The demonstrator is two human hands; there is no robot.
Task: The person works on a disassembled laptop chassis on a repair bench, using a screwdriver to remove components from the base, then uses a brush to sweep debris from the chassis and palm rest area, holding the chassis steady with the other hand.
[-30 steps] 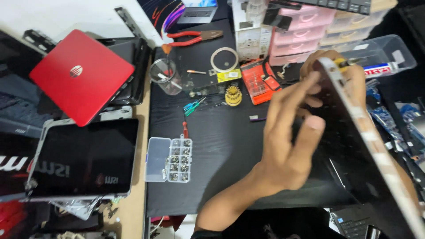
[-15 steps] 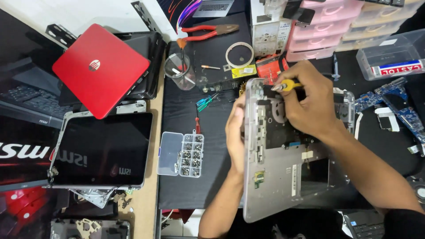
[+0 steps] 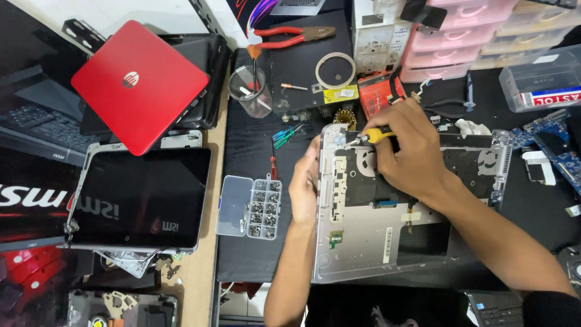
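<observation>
The opened silver laptop base point(image 3: 387, 242) lies flat on my black desk point(image 3: 248, 151), inner side up, and everything else I place from it. My left hand point(image 3: 304, 192) grips its left edge, fingers point(image 3: 313, 158) curled over the rim, clenched on the shell. My right hand point(image 3: 410, 152) rests over the upper middle of the base, its fingers closed around a yellow-handled screwdriver point(image 3: 370, 137); the tip points at the base's top left corner, where small pale parts sit, and I cannot tell whether it touches a screw.

Just left of the base, near my left wrist, lies a clear compartment box of screws point(image 3: 249, 207), lid swung open. Above the base's top left corner are a green-handled tool point(image 3: 284, 135) and a brass gear-like part point(image 3: 346, 115). Farther up stand a clear cup point(image 3: 249, 91) and red-handled pliers point(image 3: 290, 36). Well to the left of the base, a dark laptop screen panel point(image 3: 142, 197) lies below a red laptop point(image 3: 139, 85). Right of the base lies a blue circuit board point(image 3: 554, 142).
</observation>
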